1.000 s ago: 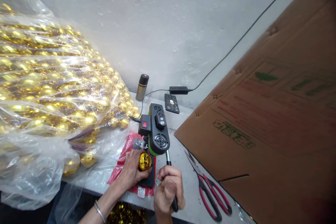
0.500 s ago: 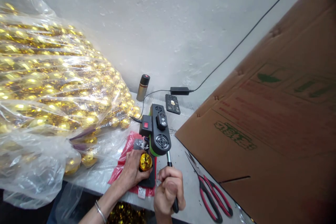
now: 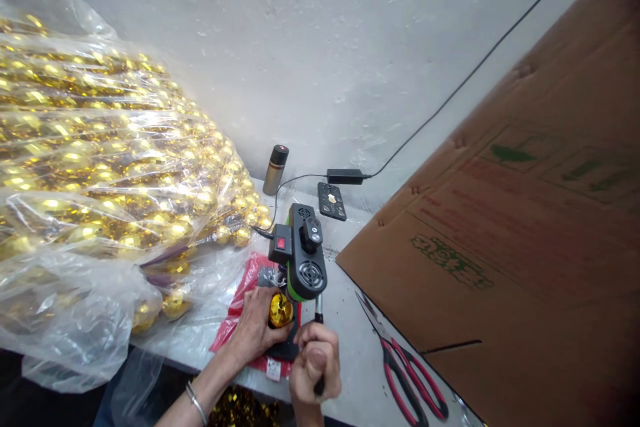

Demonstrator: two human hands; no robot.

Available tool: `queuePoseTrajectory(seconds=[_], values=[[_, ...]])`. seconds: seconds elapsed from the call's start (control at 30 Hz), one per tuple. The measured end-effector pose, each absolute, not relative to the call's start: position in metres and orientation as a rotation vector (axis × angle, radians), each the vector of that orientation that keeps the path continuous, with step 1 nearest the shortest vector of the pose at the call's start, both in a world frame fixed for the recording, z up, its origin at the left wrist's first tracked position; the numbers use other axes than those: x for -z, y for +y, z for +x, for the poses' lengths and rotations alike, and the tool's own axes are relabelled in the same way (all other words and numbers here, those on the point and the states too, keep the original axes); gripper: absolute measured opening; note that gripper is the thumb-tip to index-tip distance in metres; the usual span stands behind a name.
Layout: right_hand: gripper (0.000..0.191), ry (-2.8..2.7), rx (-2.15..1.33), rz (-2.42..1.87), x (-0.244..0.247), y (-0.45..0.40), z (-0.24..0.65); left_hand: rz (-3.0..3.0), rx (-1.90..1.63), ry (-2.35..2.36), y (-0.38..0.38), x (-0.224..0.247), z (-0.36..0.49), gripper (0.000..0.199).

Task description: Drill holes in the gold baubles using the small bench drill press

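My left hand (image 3: 257, 320) is closed around a shiny gold bauble (image 3: 281, 311), with thumb and fingers on its sides. The bauble sits under the front of a small black and green bench drill press (image 3: 306, 250), which has a red switch; where the two meet is hidden. In my right hand (image 3: 316, 357), a fist grips the black lever handle (image 3: 319, 313) at the machine's right side. Beneath the machine's black base lies a red plastic sheet (image 3: 245, 300).
To the left, a big clear bag (image 3: 125, 160) of gold baubles covers the table. Red-handled scissors (image 3: 405, 367) lie at right beside a cardboard box (image 3: 475, 227). Behind are a spray can (image 3: 275, 170), a phone (image 3: 331, 201) and a power adapter (image 3: 345, 176).
My right hand has moved slightly left and up with the lever handle, which now points more straight down. The left hand keeps its hold on the bauble. The view has shifted slightly.
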State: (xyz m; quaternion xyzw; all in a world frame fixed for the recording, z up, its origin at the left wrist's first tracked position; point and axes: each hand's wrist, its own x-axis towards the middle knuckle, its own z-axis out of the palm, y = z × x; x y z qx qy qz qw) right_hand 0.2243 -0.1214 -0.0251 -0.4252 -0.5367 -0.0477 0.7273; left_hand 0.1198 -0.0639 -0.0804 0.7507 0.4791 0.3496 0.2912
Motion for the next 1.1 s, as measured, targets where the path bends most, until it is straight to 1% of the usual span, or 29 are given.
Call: queuePoseTrajectory(seconds=[0.2,0.3,0.37,0.53,0.63,0.67,0.73,0.77,0.8,0.87,0.9,0.97,1.03,1.1], values=[[0.035,-1.253,0.112,-0.958,0.048,-0.122,0.231,2.013,-0.91,1.274,-0.064,0.081,0.119,0.05],[0.035,-1.307,0.118,-0.961,0.04,-0.123,0.234,2.017,-0.913,1.279,-0.061,0.082,0.12,0.049],[0.035,-1.314,0.093,-0.976,0.019,-0.126,0.235,2.016,-0.894,1.287,-0.058,0.078,0.121,0.05],[0.031,-1.23,-0.073,-1.103,-0.065,-0.133,0.237,2.053,-0.856,1.273,-0.075,0.073,0.11,0.056],[0.032,-1.284,-0.105,-1.132,-0.087,-0.133,0.24,2.198,-0.901,1.187,-0.1,0.088,0.09,0.06],[0.032,-1.298,-0.11,-1.131,-0.086,-0.133,0.241,2.258,-0.929,1.145,-0.106,0.095,0.083,0.067],[0.031,-1.309,-0.107,-1.117,-0.076,-0.132,0.241,2.349,-1.007,1.098,-0.109,0.106,0.071,0.089],[0.031,-1.307,-0.101,-1.103,-0.069,-0.131,0.241,2.367,-1.041,1.129,-0.104,0.107,0.066,0.092],[0.03,-1.299,-0.095,-1.089,-0.063,-0.13,0.24,2.374,-1.06,1.199,-0.096,0.105,0.063,0.086],[0.03,-1.284,-0.086,-1.063,-0.053,-0.13,0.238,2.359,-0.989,1.447,-0.069,0.094,0.059,0.053],[0.03,-1.281,-0.085,-1.053,-0.051,-0.13,0.238,2.349,-0.911,1.594,-0.054,0.085,0.058,0.043],[0.031,-1.292,-0.085,-1.033,-0.048,-0.129,0.237,2.336,-0.65,1.855,-0.023,0.071,0.058,0.039],[0.032,-1.299,-0.084,-1.017,-0.048,-0.129,0.238,2.309,-0.57,1.942,0.001,0.062,0.056,0.038],[0.031,-1.298,-0.081,-1.011,-0.047,-0.128,0.238,2.306,-0.575,1.963,0.017,0.06,0.054,0.042]])
